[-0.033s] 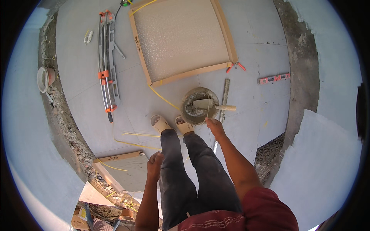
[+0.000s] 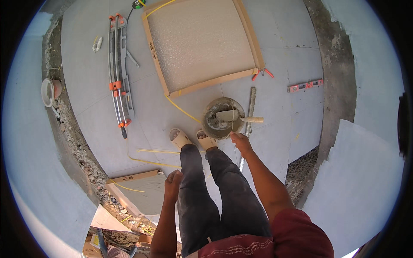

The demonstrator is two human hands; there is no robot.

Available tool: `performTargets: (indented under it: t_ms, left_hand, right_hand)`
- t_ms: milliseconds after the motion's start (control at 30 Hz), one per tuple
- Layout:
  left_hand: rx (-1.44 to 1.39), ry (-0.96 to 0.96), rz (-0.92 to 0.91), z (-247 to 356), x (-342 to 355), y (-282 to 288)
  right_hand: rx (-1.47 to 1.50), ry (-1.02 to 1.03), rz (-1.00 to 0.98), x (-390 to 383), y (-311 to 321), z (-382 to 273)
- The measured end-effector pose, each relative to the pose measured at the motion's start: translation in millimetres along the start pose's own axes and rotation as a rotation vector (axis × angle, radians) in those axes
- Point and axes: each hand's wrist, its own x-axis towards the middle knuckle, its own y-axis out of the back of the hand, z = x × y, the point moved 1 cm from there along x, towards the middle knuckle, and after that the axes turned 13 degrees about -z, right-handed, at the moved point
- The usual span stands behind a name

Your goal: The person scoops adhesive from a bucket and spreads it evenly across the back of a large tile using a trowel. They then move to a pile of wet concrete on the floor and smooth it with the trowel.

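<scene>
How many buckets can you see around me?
2. The mortar bucket stands just ahead of the sandals, the right hand gripping its handle; a smaller bucket sits far left by the rubble strip. Others may hide in the lower-left clutter.

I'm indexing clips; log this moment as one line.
bucket: trowel across it; right hand: at bucket handle; left hand: curled, beside left leg; tile cutter: on floor

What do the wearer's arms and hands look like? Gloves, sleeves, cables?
Left hand and right hand: ungloved, no watch or band visible. Forearms uncovered, no cables seen on them. Right sleeve: dark red, short, ending above the elbow. Left sleeve isn't visible.
</scene>
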Motion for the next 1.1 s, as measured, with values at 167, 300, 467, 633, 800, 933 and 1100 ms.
performTargets:
  t_ms: [167,300,467,633,800,933,1100]
  left_hand:
    - [0.144,0.053,0.069,11,-1,64]
    - [0.225,0.139,0.104,14,11,103]
    - [0.295,0.138,0.138,41,33,134]
    - [0.463,0.054,0.155,82,91,145]
    - [0.643,-0.033,0.115,150,170,103]
    - [0.735,-0.111,0.072,207,238,45]
    - [0.926,-0.31,0.016,246,332,-11]
  right_hand:
    - [0.251,0.105,0.062,11,-24,18]
    - [0.375,0.084,0.154,51,-15,8]
    - [0.37,0.097,0.337,56,48,-27]
    - [0.262,-0.048,0.392,49,124,-36]
    - [0.257,0.031,0.409,41,156,-29]
    - [0.152,0.093,0.538,58,189,-19]
    - [-0.532,0.031,0.825,70,220,-43]
